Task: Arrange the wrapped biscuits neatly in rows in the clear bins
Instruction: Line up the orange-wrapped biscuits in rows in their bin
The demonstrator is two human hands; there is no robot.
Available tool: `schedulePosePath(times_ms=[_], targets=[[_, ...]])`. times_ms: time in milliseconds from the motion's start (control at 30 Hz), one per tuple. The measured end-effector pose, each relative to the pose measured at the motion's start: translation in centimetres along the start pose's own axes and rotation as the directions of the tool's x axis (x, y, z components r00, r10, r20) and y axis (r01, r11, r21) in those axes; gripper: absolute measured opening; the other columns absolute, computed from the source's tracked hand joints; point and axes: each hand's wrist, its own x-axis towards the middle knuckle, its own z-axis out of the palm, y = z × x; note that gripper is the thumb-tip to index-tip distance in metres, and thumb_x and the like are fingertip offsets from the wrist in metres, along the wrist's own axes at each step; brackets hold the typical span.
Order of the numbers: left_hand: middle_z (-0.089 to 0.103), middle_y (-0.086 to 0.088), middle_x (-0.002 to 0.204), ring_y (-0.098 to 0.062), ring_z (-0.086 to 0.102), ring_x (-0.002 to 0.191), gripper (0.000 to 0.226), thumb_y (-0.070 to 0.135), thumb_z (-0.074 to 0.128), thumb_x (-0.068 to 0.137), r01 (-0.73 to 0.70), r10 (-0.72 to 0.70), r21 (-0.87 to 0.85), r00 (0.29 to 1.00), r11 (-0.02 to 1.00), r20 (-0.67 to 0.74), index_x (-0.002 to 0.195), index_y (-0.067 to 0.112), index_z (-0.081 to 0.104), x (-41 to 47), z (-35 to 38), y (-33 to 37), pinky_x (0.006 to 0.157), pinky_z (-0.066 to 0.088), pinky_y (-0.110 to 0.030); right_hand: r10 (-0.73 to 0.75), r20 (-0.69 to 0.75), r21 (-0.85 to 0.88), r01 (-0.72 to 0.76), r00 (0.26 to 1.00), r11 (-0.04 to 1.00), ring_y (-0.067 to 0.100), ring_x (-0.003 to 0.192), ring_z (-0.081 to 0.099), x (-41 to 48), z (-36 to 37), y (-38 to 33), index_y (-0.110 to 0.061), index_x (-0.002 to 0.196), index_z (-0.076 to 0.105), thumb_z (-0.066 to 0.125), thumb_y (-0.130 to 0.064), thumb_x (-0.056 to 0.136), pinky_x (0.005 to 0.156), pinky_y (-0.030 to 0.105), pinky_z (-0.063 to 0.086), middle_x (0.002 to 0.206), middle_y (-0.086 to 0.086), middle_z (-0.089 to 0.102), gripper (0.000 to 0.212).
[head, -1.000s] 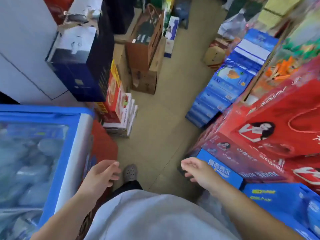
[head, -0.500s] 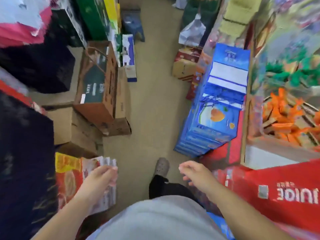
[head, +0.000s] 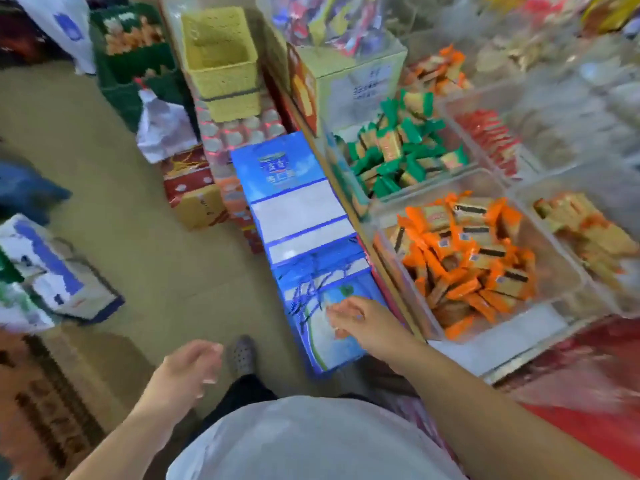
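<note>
Loosely curled and holding nothing, my left hand hangs over the floor. My right hand, fingers relaxed and just as empty, hovers above the blue boxes stacked just beside the surface. Orange-wrapped biscuits lie jumbled in the clear bin at the surface's near edge. Green-wrapped biscuits are heaped farther back along that edge.

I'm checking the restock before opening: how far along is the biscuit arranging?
Done: nothing clearly. The orange-wrapped biscuits lie jumbled in the nearest clear bin, and the green-wrapped biscuits behind are jumbled too. In hand: nothing. The right hand hovers empty over the blue cartons beside that bin, and the left hand hangs empty. Left: all the rows in both bins.
</note>
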Motion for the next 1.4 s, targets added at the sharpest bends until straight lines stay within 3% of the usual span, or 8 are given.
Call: schedulePosePath(times_ms=[100,367,600,700,800,1033,1167,1400], targets=[[0.075,0.006,0.082,-0.023,0.072,0.082,0.020,0.036,0.065,0.098,-0.118,0.092,0.144,0.980,0.983,0.177,0.081,0.042,0.073,7.3,0.5,6.5,0.078,0.055,-0.043,0.047,-0.212,0.094,-0.028,0.976,0.995,-0.001,0.061,0.062,1.6,-2.3,-0.7,-0.008,0.103,0.066,0.071,-0.020,0.093,0.061,0.016,0.051,0.079,-0.005,0.068,0.017],[0.073,-0.011,0.085,-0.033,0.067,0.083,0.033,0.048,0.065,0.061,-0.445,0.195,0.292,0.770,0.847,0.608,0.078,0.020,0.070,18.7,5.3,23.9,0.090,0.053,-0.051,0.274,-0.624,0.197,-0.192,0.731,0.961,0.005,0.090,0.063,2.7,-4.3,-3.1,-0.025,0.101,0.072,0.070,-0.028,0.093,0.082,0.018,0.046,0.096,-0.011,0.071,0.009],[0.067,0.016,0.106,-0.003,0.065,0.091,0.015,0.042,0.071,0.091,-0.770,0.307,0.236,0.487,0.593,0.817,0.105,0.039,0.065,19.6,13.8,30.5,0.073,0.044,-0.021,0.383,-0.751,0.199,-0.370,0.537,0.908,0.011,0.094,0.060,2.0,-4.6,-1.6,-0.029,0.103,0.072,0.069,-0.039,0.090,0.077,0.025,0.041,0.098,-0.011,0.067,0.017],[0.055,0.016,0.121,-0.007,0.060,0.105,0.034,0.038,0.069,0.094,-0.908,0.360,0.168,0.314,0.383,0.879,0.126,0.032,0.060,18.6,16.9,30.9,0.082,0.042,-0.023,0.401,-0.753,0.151,-0.456,0.521,0.877,0.015,0.107,0.056,2.4,-5.2,-0.1,-0.027,0.114,0.070,0.065,-0.047,0.090,0.090,0.032,0.044,0.112,-0.005,0.065,0.031],[0.056,0.009,0.129,-0.015,0.054,0.114,0.042,0.038,0.069,0.093,-0.970,0.327,0.149,0.207,0.194,0.922,0.132,0.023,0.062,18.0,19.0,30.3,0.093,0.042,-0.032,0.409,-0.671,0.168,-0.410,0.619,0.897,0.014,0.115,0.054,2.2,-6.1,1.5,-0.028,0.124,0.066,0.060,-0.052,0.094,0.089,0.028,0.041,0.124,-0.005,0.061,0.039],[0.067,0.014,0.107,-0.020,0.051,0.105,0.020,0.038,0.074,0.089,-0.955,0.428,0.296,0.276,0.020,0.860,0.107,0.031,0.073,16.9,20.5,27.3,0.086,0.045,-0.037,0.192,-0.557,-0.080,-0.282,0.808,0.956,0.016,0.120,0.051,0.5,-8.6,4.6,-0.033,0.134,0.057,0.051,-0.053,0.098,0.097,0.033,0.041,0.128,-0.008,0.060,0.041],[0.059,0.013,0.105,-0.003,0.055,0.093,0.018,0.040,0.074,0.088,-0.927,0.442,0.286,0.367,0.241,0.818,0.103,0.032,0.069,14.9,21.0,26.0,0.076,0.043,-0.024,0.209,-0.529,-0.176,-0.348,0.822,0.921,0.020,0.121,0.048,-0.3,-9.6,4.7,-0.040,0.128,0.052,0.049,-0.060,0.094,0.099,0.042,0.043,0.128,-0.011,0.057,0.040],[0.061,0.006,0.106,-0.006,0.057,0.092,0.016,0.037,0.074,0.089,-0.892,0.471,0.307,0.439,0.333,0.765,0.100,0.026,0.073,13.6,21.4,25.6,0.081,0.049,-0.027,0.231,-0.505,-0.313,-0.426,0.832,0.849,0.018,0.084,0.059,-2.3,-12.7,2.8,-0.031,0.088,0.052,0.046,-0.063,0.095,0.065,0.033,0.046,0.090,-0.007,0.059,0.034]])
